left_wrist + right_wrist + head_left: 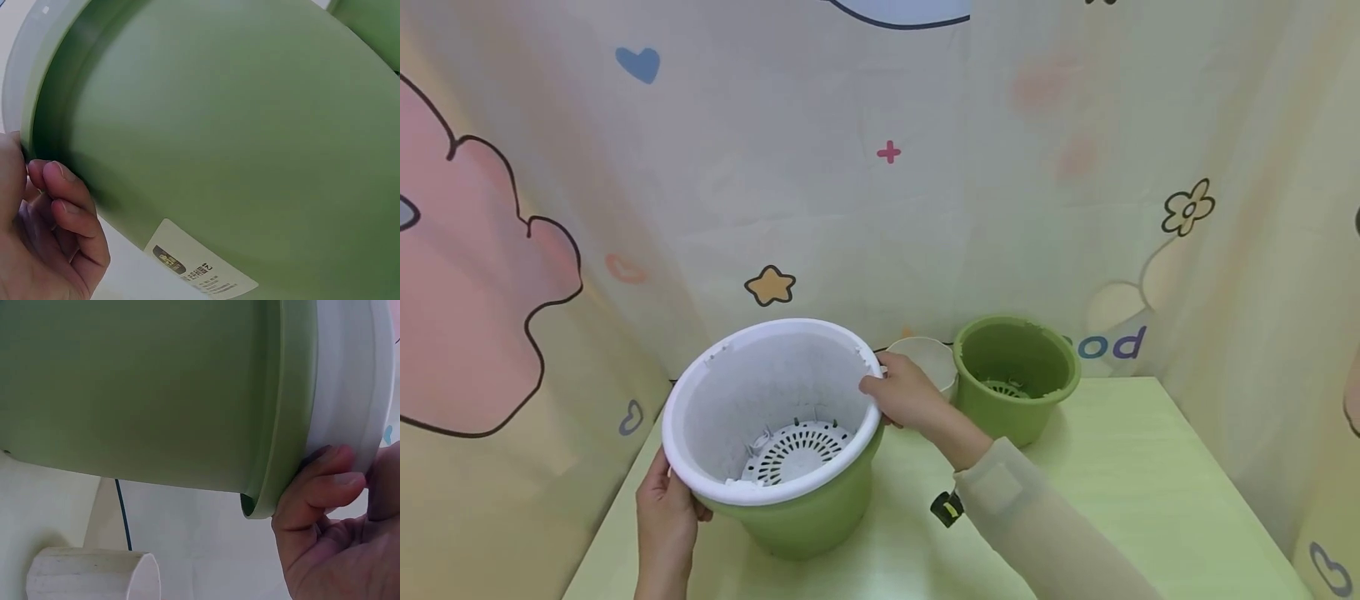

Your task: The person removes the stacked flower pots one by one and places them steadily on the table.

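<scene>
A white plastic flowerpot (741, 400) with a slotted bottom sits nested inside a green flowerpot (805, 529), and the pair tilts toward me. At the near left, my left hand (667, 517) holds the rim, its curled fingers (78, 219) tucked below the green lip; its thumb is mostly hidden. On the far right side, my right hand (913, 396) grips the white rim, with the thumb on top and the fingers (319, 494) bent underneath. In the right wrist view, a band of the white pot shows above the green lip. A printed label (200, 265) is stuck to the green wall.
A second green flowerpot (1011, 417) stands at the back of the pale green table (1120, 475). Beside it is a smaller white pot (928, 358), partly hidden by my right hand. Patterned curtains (880, 233) close off the back and both sides.
</scene>
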`<action>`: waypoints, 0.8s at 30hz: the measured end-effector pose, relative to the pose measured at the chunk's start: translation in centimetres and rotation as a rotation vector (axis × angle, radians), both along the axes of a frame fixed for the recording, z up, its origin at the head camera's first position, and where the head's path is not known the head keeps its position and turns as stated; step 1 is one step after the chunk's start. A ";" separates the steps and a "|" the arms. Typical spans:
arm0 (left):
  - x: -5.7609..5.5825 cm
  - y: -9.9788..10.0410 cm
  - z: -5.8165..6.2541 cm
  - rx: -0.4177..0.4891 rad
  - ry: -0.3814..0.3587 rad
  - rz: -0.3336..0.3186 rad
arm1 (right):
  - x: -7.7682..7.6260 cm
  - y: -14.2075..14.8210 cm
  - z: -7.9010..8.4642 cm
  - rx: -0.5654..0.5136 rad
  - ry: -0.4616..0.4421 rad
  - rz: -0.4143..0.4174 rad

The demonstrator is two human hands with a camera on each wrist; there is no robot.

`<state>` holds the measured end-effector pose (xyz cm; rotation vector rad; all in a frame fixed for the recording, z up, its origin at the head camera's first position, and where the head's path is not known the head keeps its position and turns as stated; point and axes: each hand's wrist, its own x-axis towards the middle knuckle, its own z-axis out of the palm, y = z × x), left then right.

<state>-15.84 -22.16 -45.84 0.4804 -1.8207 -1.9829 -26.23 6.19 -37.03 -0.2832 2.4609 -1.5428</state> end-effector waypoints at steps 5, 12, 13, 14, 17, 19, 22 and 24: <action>-0.1 -0.1 0.0 -0.059 -0.011 0.028 | 0.1 -0.1 -0.1 -0.017 0.022 -0.025; 0.0 -0.2 -0.1 -0.101 -0.043 0.044 | 0.1 -0.2 -0.4 -0.013 0.036 -0.022; 0.0 -0.3 -0.2 -0.101 -0.045 0.043 | 0.1 -0.2 -0.4 -0.011 0.038 -0.018; 0.0 -0.3 -0.2 -0.099 -0.045 0.042 | 0.1 -0.2 -0.4 -0.008 0.040 -0.015; 0.1 -0.3 -0.3 -0.086 -0.034 0.039 | 0.1 -0.2 -0.4 -0.005 0.050 -0.005; 0.0 -0.3 -0.3 -0.073 -0.022 0.032 | 0.1 -0.3 -0.2 -0.011 0.063 -0.005; -0.1 -0.3 -0.2 -0.059 -0.009 0.014 | 0.1 -0.4 0.0 -0.028 0.071 -0.022; -0.1 -0.3 -0.2 -0.059 -0.008 0.007 | 0.1 -0.5 0.2 -0.040 0.073 -0.036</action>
